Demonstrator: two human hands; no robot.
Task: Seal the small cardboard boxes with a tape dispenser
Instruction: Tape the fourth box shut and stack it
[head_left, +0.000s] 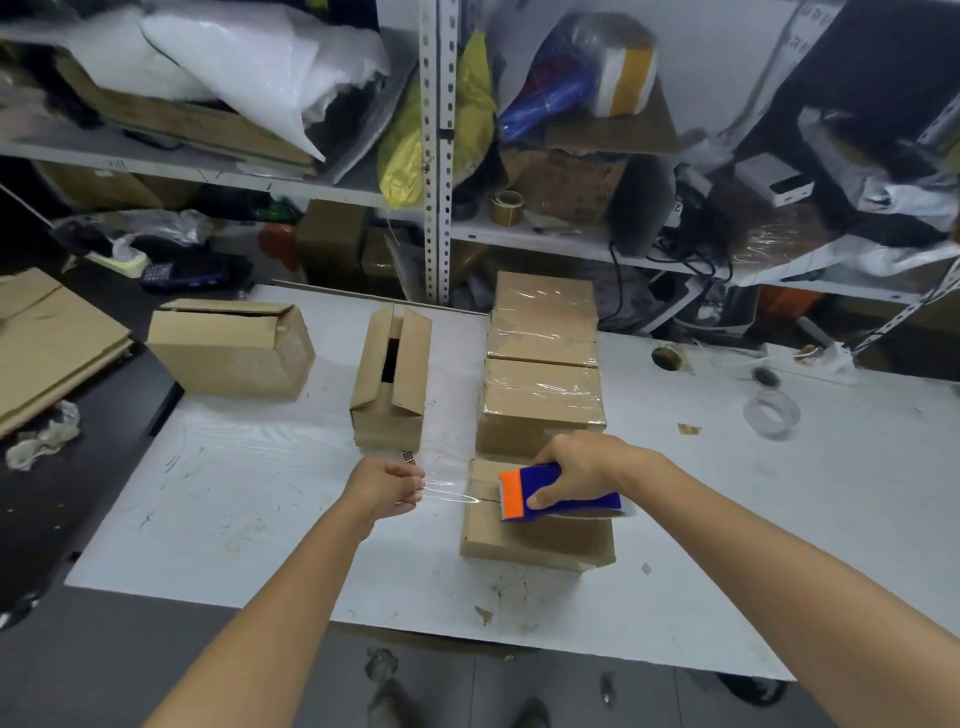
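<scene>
My right hand (582, 475) grips a blue and orange tape dispenser (556, 493) held over a small closed cardboard box (524, 543) near the table's front. A strip of clear tape (449, 491) stretches left from the dispenser. My left hand (387, 488) pinches the free end of that strip, left of the box. Two taped boxes (543, 397) (543, 317) sit in a row behind it. An unsealed box (389, 379) with raised flaps stands at the centre, and another box (228, 348) lies at the back left.
The white table top (249, 499) carries a clear tape roll (771, 413) and a brown roll (667, 357) at the right. Flattened cardboard (47, 343) lies at the left. Cluttered metal shelves (436, 156) rise behind the table.
</scene>
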